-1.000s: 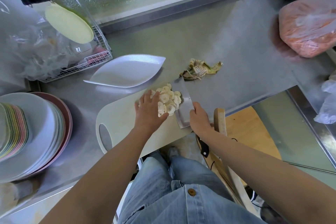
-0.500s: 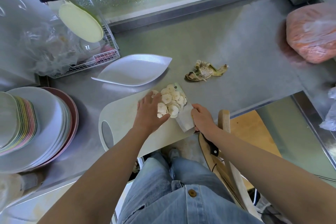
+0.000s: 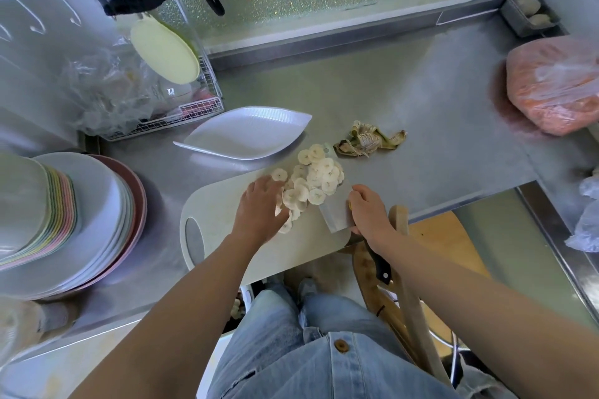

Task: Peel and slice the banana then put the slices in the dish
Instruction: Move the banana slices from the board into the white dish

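Note:
A heap of pale banana slices (image 3: 311,179) lies on the flat blade of a cleaver (image 3: 334,214) over the far end of the pale cutting board (image 3: 223,214). My right hand (image 3: 369,215) grips the cleaver by its black handle. My left hand (image 3: 261,209) rests on the board with fingers against the near slices. The white leaf-shaped dish (image 3: 243,134) sits just beyond the board, with nothing in it. The banana peel (image 3: 369,139) lies on the steel counter (image 3: 421,100) to the right of the dish.
Stacked plates (image 3: 64,220) fill the left side. A wire rack (image 3: 168,113) with plastic bags stands at the back left. A pink bag (image 3: 557,84) sits at the far right. A wooden chair (image 3: 408,256) stands below the counter edge.
The slices have been gathered onto the cleaver blade and carried farther along the board toward the dish. My left hand has stayed against the slices.

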{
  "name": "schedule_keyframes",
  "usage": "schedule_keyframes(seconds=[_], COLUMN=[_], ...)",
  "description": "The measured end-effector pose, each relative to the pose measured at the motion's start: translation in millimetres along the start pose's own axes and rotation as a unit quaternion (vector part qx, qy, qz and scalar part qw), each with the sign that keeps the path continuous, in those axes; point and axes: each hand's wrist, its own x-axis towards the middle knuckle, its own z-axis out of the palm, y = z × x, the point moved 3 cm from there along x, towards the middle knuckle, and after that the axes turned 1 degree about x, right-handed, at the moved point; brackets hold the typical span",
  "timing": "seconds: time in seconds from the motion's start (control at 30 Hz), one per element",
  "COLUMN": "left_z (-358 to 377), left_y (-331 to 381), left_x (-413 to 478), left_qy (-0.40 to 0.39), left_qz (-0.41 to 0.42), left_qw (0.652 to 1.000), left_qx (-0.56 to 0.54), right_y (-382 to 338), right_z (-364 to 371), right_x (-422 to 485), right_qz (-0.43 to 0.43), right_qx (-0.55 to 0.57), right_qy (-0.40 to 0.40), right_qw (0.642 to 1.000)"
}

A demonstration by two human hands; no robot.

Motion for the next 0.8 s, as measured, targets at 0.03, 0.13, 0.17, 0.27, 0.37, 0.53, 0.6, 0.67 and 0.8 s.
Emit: schedule_keyframes(seconds=[0.03,0.13,0.17,0.27,0.37,0.53,0.6,0.67,0.8], left_z=[-2.8,-13.5,-18.2,-35.7,-52.7,-76.4,-83.2,-88.8,-93.5], left_y=[-1.1,-6.7,-8.7,-18.1,-33.5,-58.3,-64.2,-66.2,-59.9], left_x=[-0.4,0.5,1.0,3.3,7.3,16.7,22.3,28.5,42.0], left_qy=[0.012,0.045,0.056,0.095,0.133,0.182,0.189,0.19,0.163], left_qz=[-0.002,-0.014,-0.017,-0.031,-0.037,-0.032,-0.028,-0.015,0.048], left_qw=[1.0,0.999,0.998,0.995,0.99,0.982,0.981,0.98,0.984], left_qx=[-0.005,-0.007,-0.004,0.0,-0.002,-0.032,-0.047,-0.058,-0.061], right_y=[-3.3,-18.5,-24.9,-46.0,-68.8,-103.8,-114.7,-122.7,-134.2], right_z=[0.0,3.9,6.4,17.0,32.7,63.4,74.0,81.9,90.1], right_x=[0.9,5.4,7.2,14.7,23.6,36.1,39.9,42.2,44.1], right_qz=[-0.008,-0.041,-0.049,-0.045,-0.035,-0.044,-0.054,-0.055,-0.058], right_qx=[0.001,-0.002,0.005,0.034,0.046,-0.01,-0.027,-0.022,-0.023], right_qy=[-0.002,-0.019,-0.029,-0.066,-0.102,-0.122,-0.125,-0.126,-0.12], right_qw=[1.0,0.999,0.998,0.996,0.993,0.992,0.99,0.99,0.991])
